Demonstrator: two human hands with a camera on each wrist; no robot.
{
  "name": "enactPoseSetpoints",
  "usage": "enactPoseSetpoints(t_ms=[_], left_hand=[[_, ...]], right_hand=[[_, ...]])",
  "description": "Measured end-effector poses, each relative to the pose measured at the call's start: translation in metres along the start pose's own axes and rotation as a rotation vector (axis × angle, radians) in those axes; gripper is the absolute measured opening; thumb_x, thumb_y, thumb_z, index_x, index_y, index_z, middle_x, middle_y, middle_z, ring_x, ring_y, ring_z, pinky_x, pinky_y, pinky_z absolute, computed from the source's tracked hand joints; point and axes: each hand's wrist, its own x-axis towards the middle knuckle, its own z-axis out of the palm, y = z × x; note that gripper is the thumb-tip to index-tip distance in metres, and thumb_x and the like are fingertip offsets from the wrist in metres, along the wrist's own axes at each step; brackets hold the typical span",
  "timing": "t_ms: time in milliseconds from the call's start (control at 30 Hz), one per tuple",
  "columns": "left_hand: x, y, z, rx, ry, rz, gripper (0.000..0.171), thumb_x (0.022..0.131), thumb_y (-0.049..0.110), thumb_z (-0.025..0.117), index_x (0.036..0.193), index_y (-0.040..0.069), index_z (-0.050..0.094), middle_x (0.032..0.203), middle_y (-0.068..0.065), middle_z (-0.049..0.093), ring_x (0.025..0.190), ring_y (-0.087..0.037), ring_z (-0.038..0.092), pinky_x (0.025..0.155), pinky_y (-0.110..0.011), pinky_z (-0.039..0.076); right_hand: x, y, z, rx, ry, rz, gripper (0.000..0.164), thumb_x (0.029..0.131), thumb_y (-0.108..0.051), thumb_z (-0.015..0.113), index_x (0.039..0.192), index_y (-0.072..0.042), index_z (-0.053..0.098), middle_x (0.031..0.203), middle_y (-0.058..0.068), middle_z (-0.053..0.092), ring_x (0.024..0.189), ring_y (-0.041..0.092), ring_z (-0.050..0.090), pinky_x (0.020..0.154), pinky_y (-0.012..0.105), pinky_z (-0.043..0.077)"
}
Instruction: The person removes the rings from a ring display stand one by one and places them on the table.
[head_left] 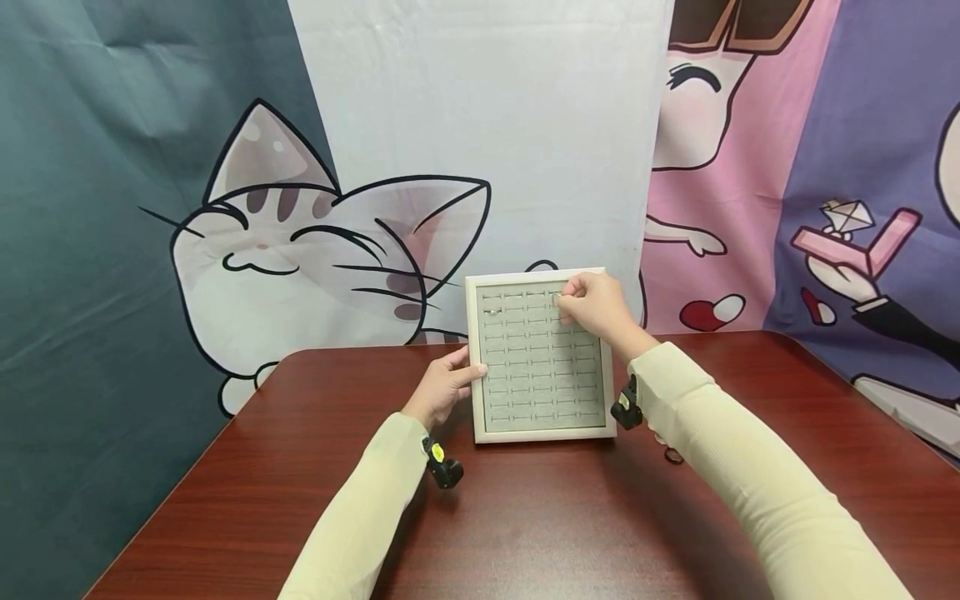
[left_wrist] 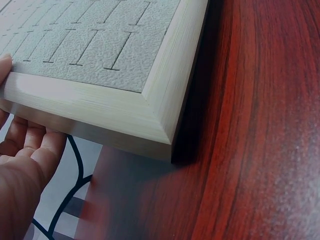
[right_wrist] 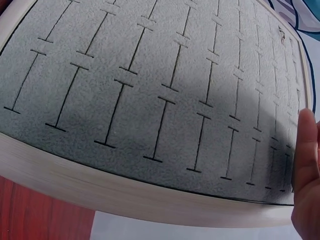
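A ring display tray, with a pale wooden frame and a grey padded face cut with rows of slots, stands tilted up on the table. My left hand grips its left edge, thumb on the front and fingers behind the frame. One silver ring sits in a slot near the upper left. At the upper right slots, my right hand pinches a small thin ring, mostly hidden by the fingertips. The right wrist view shows the fingers close to the slotted padding.
On the dark red wooden table, small rings lie to the right of the tray, partly hidden by my right sleeve. A cloth backdrop with cartoon drawings hangs behind the table's far edge.
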Motion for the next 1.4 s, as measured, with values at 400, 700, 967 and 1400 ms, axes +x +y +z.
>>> enactPoseSetpoints(t_ms=[400,700,967,1400], left_hand=[[0.000,-0.001,0.000,-0.008,0.003,0.000,0.049,0.086,0.007,0.063,0.133,0.012,0.051,0.123,-0.013,0.058,0.089,-0.014,0.065,0.080,-0.035,0.054],[-0.001,-0.001,0.001,-0.003,0.000,0.001,0.050,0.086,0.006,0.063,0.134,0.013,0.050,0.124,-0.014,0.058,0.089,-0.014,0.064,0.081,-0.035,0.054],[-0.002,-0.001,0.001,-0.003,-0.001,-0.005,0.052,0.086,0.005,0.062,0.136,0.013,0.048,0.126,-0.014,0.056,0.089,-0.014,0.064,0.081,-0.035,0.054],[-0.001,-0.002,0.001,0.001,-0.007,0.008,0.049,0.086,0.006,0.063,0.134,0.013,0.051,0.123,-0.014,0.058,0.089,-0.015,0.065,0.080,-0.036,0.054]], right_hand=[[-0.001,0.013,0.000,0.218,-0.025,0.040,0.003,0.078,-0.005,0.055,0.076,-0.003,0.056,0.061,-0.002,0.060,0.056,0.008,0.062,0.059,0.023,0.053],[-0.010,0.026,-0.002,0.418,-0.054,0.091,0.002,0.077,0.002,0.054,0.077,0.000,0.053,0.063,-0.004,0.058,0.056,0.005,0.060,0.060,0.023,0.055],[-0.024,0.045,-0.009,0.485,-0.078,0.103,0.004,0.079,0.002,0.055,0.078,0.001,0.052,0.064,-0.003,0.057,0.058,0.006,0.059,0.060,0.023,0.055],[-0.045,0.076,-0.027,0.541,-0.058,0.138,0.006,0.083,0.002,0.056,0.079,0.003,0.052,0.067,-0.003,0.058,0.059,0.004,0.059,0.062,0.024,0.056]])
